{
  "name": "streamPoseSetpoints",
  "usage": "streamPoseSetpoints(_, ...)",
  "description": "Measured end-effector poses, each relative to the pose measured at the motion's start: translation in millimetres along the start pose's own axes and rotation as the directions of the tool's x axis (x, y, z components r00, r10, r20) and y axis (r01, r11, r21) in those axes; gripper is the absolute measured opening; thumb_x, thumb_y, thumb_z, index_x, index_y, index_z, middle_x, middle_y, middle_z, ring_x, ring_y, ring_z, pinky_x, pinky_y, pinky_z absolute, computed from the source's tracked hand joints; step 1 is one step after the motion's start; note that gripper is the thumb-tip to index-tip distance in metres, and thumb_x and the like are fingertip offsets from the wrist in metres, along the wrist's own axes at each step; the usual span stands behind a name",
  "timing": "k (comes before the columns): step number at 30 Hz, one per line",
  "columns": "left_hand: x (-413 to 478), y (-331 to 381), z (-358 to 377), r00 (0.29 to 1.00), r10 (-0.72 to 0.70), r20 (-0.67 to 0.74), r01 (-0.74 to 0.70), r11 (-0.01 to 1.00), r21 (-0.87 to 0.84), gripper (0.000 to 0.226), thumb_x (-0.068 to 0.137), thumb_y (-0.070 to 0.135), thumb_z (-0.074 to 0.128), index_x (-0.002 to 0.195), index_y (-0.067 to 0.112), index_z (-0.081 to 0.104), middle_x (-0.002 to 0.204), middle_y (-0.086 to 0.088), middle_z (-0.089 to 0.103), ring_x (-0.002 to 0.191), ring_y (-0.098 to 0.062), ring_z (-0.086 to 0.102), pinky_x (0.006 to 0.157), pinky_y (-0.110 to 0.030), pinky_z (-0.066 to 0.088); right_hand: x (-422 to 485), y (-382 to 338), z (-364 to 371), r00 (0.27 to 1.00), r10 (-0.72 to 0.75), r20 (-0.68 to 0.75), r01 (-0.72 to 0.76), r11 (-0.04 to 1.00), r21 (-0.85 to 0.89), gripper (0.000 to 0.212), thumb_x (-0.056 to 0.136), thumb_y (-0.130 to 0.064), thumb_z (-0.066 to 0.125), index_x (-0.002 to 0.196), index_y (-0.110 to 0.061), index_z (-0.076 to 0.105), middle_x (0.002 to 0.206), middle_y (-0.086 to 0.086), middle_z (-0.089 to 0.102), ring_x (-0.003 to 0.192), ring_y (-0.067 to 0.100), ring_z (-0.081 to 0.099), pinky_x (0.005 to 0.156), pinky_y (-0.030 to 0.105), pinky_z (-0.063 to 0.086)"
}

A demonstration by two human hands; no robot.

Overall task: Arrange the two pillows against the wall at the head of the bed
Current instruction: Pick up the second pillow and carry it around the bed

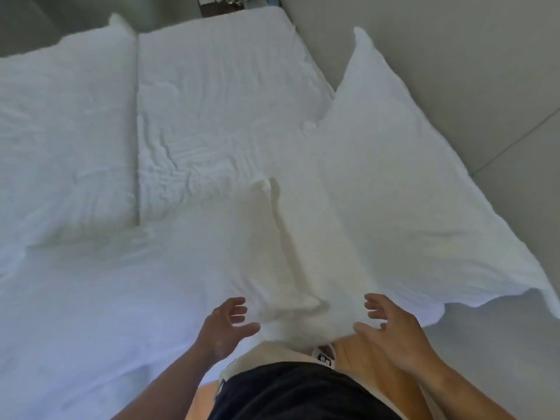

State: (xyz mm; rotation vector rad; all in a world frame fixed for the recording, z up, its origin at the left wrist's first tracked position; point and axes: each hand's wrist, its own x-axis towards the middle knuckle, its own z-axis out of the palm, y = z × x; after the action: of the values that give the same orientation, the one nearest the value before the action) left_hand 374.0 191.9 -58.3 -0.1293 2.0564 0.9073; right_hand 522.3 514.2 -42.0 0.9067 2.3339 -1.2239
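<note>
One white pillow lies flat at the upper left of the bed, its far corner near the grey wall. A second white pillow lies slantwise along the bed's right side, against a grey surface. From its near end a cream-tinted ridge of fabric runs toward me; I cannot tell whether it belongs to that pillow. My left hand and my right hand hover on either side of the ridge's near end, fingers spread, holding nothing.
The white sheet between the pillows is wrinkled. A dark piece of furniture stands beyond the far edge of the bed. My black shorts and a strip of wood-coloured surface fill the bottom of the view.
</note>
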Motion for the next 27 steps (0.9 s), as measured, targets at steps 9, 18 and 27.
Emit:
streamPoseSetpoints(9,-84,-90,33,0.958,-0.220,-0.185,0.127,0.901,-0.414,0.081,0.066,0.046,0.091,0.136,0.025,0.057,0.128,-0.001,0.067,0.112,-0.020,0.068,0.100,-0.045,0.057,11,-13,26,0.920,-0.174,0.351,0.289,0.907,-0.307,0.068,0.080,-0.038,0.085,0.140,-0.027,0.056,0.120,-0.017,0.065,0.104,0.001,0.064,0.094,0.026,0.054)
streamPoseSetpoints(18,-100,-147,30,0.910,-0.368,-0.192,0.073,0.598,-0.798,0.070,0.074,0.034,0.090,0.135,0.021,0.057,0.129,-0.005,0.067,0.114,-0.022,0.068,0.095,-0.038,0.057,41,-122,83,0.821,-0.294,0.489,0.502,0.779,-0.376,0.064,0.083,-0.040,0.082,0.140,-0.024,0.056,0.122,-0.009,0.066,0.106,0.008,0.065,0.096,0.033,0.055)
streamPoseSetpoints(27,-58,-184,-17,0.907,-0.412,-0.083,-0.011,0.174,-0.985,0.072,0.085,0.024,0.084,0.142,0.005,0.045,0.130,-0.007,0.067,0.120,-0.032,0.061,0.114,-0.052,0.045,106,-270,181,0.821,-0.315,0.477,0.532,0.726,-0.436,0.062,0.081,-0.035,0.085,0.136,-0.018,0.061,0.118,-0.002,0.069,0.103,0.016,0.066,0.087,0.026,0.046)
